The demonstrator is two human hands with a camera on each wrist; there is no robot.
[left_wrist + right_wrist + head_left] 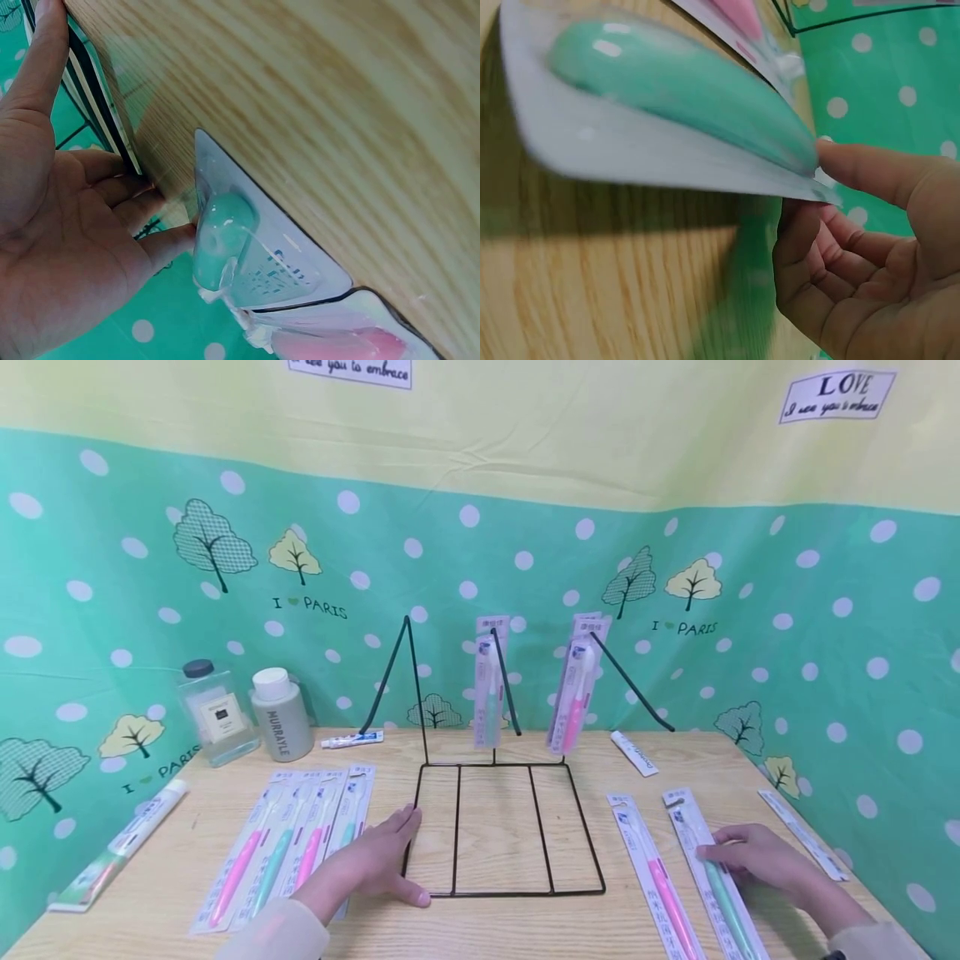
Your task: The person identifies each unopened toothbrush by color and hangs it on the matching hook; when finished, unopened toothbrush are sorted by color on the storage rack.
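Note:
My right hand (765, 860) pinches the edge of a packaged green toothbrush (720, 881) between thumb and fingers; in the right wrist view the pack (667, 161) stands tilted off the wood. Left of it lies a packaged pink toothbrush (660, 885). My left hand (378, 856) rests with extended fingers at the left side of a black wire rack (455, 835), thumb by its front corner. Beside that hand lies a row of several packaged toothbrushes (247, 868), pink and green. On the rack's hooks hang a green toothbrush pack (489, 693) and pink toothbrush packs (576, 702).
At the back left stand a clear bottle (221, 718) and a grey bottle (281, 718). Toothpaste tubes lie at the far left (120, 847), behind the rack (352, 740) and at back right (633, 753). A narrow pack (802, 835) lies near the right edge. Rack hooks project forward.

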